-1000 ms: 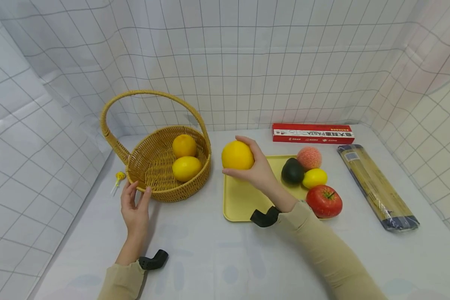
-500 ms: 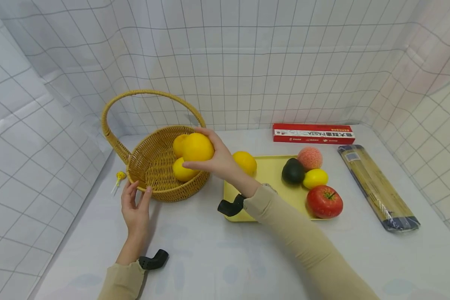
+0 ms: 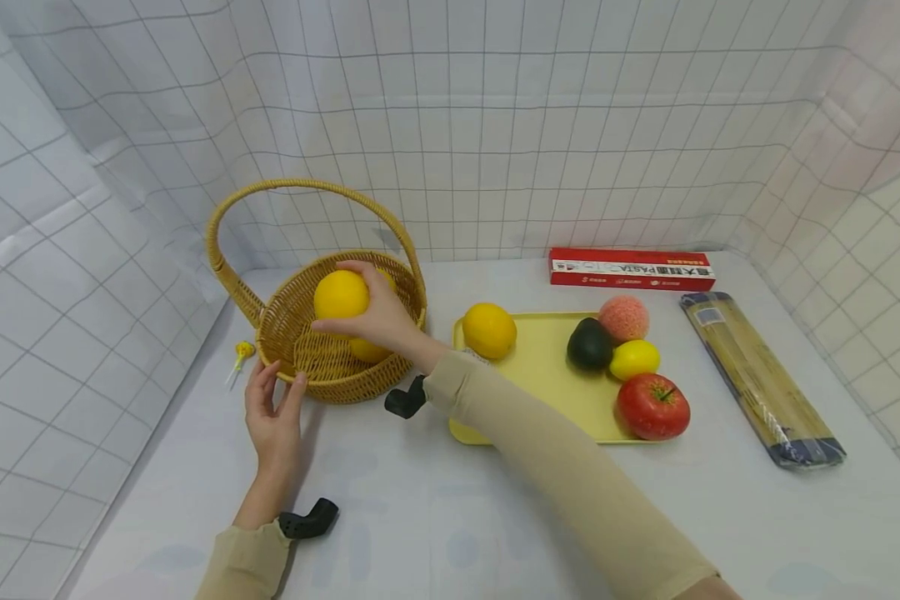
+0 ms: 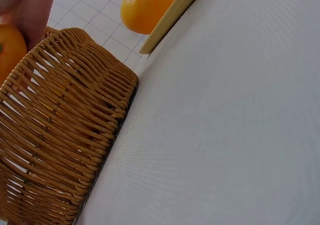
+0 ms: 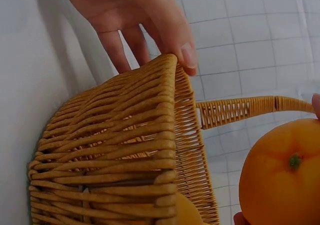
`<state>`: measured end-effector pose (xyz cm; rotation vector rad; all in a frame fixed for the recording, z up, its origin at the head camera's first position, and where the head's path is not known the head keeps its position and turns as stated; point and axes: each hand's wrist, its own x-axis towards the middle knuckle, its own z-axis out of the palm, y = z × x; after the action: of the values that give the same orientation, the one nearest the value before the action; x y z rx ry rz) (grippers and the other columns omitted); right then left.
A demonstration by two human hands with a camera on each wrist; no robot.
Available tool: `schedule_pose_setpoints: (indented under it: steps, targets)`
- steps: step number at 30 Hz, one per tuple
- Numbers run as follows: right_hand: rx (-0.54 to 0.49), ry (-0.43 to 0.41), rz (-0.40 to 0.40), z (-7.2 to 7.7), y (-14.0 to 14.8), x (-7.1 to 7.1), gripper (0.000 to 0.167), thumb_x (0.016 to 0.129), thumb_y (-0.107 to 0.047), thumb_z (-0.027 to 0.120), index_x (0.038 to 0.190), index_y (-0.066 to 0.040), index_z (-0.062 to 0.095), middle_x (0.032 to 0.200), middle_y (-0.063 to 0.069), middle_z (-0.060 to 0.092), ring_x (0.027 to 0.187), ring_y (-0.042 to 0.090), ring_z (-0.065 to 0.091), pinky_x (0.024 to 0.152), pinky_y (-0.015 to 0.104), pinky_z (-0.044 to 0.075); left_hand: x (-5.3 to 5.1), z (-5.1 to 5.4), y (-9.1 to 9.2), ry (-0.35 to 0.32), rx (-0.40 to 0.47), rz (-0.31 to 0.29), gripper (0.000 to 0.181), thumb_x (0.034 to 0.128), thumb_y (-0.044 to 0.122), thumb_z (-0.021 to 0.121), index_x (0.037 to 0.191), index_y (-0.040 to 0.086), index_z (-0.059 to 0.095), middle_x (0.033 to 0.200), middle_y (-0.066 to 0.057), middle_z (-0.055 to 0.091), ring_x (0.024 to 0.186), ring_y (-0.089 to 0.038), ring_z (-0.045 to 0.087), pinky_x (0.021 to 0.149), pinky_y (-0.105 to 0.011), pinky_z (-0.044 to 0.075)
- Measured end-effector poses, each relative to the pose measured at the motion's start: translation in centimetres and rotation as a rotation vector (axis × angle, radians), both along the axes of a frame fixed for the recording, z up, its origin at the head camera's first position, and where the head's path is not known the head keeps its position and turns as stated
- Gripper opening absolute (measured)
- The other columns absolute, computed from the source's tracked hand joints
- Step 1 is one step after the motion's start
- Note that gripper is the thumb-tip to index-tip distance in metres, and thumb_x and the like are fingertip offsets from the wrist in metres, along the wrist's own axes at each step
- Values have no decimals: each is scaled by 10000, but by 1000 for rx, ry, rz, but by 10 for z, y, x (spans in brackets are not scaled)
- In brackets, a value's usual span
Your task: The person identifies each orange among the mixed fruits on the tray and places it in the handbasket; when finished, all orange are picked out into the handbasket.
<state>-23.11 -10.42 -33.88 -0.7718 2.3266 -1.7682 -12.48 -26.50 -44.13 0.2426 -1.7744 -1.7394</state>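
Observation:
My right hand (image 3: 378, 318) grips an orange (image 3: 341, 296) above the inside of a wicker basket (image 3: 345, 388). The fruit's green stem mark shows in the right wrist view, where the orange (image 5: 287, 177) is apart from the rim. My left hand (image 3: 276, 425) holds the basket's near left rim, thumb over the edge and fingers along the outer wall. Beneath my right hand, a yellow fruit (image 3: 367, 351) lies in the basket, and another behind it is mostly covered. The tall basket handle (image 3: 300, 182) arches over at the back left.
A yellow tray (image 3: 555, 408) bears a yellow-orange fruit (image 3: 489, 331), an avocado (image 3: 589, 344), a pink bumpy ball (image 3: 624, 318), a lemon (image 3: 635, 360) and a red fruit (image 3: 652, 407). Behind stands a red pasta box (image 3: 632, 269); a pasta packet (image 3: 761, 379) lies right, a lollipop (image 3: 242, 357) left.
My right hand has carried the orange leftward from above the tray to above the basket, uncovering the yellow-orange fruit at the tray's left end. My left hand keeps its place on the rim.

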Motion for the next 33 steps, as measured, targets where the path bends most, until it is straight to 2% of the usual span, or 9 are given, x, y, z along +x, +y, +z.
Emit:
schedule_pose_setpoints:
  steps: [5,10,15,19,24,27,30,33]
  targets:
    - [2,-25,17,-8,-18,-4,829,695,-307,838,1379,-218,378,1294,6,432,1007,152,496,785,261,485,5,10,6,-8,16,-4,347,886,47,632,1213,5,524,1492,-77,256,1347,-262,292,1055,-259,363]
    - [15,-55,10,-16,-30,-6,812,684,-320,845,1362,-240,404,1311,-5,432,996,144,492,759,264,487,10,23,13,-11,15,-8,308,893,40,618,1189,16,537,1484,-121,250,1335,-270,300,1030,-209,376]
    - [34,-39,8,-22,-37,-7,804,675,-327,850,1342,-242,410,1313,0,415,1015,137,483,777,259,478,13,26,16,-22,12,-1,311,897,49,616,1193,8,530,1483,-106,256,1337,-270,299,1035,-218,373]
    - [57,-5,20,-24,-40,-6,798,670,-319,854,1321,-239,401,1294,23,394,1030,137,472,790,252,473,12,24,15,-23,33,0,317,890,58,630,1190,16,537,1486,-86,256,1336,-269,305,1021,-201,380]
    - [66,33,25,-25,-40,-5,795,680,-310,848,1328,-206,399,1308,31,387,1067,134,459,839,236,457,6,11,6,-24,42,3,349,881,60,645,1204,1,527,1493,-51,251,1339,-265,304,1017,-203,386]
    - [33,38,38,-26,-38,-6,746,731,-251,818,1341,-145,401,1344,54,390,1157,174,446,930,231,433,3,4,3,-14,37,4,386,876,72,654,1222,-21,510,1492,-31,252,1343,-257,302,1016,-202,385]
    - [-16,27,60,-27,-35,-7,690,784,-173,773,1352,-80,391,1376,91,389,1229,219,411,1021,281,395,2,3,3,-6,36,2,423,875,77,657,1240,-53,486,1492,-29,251,1346,-255,300,1019,-205,383]
    - [-36,10,70,-26,-31,-7,659,814,-139,742,1361,-58,383,1370,91,406,1235,237,413,1014,295,410,2,3,3,-11,37,-2,448,878,80,655,1253,-75,464,1495,-29,245,1349,-258,295,1024,-209,378]
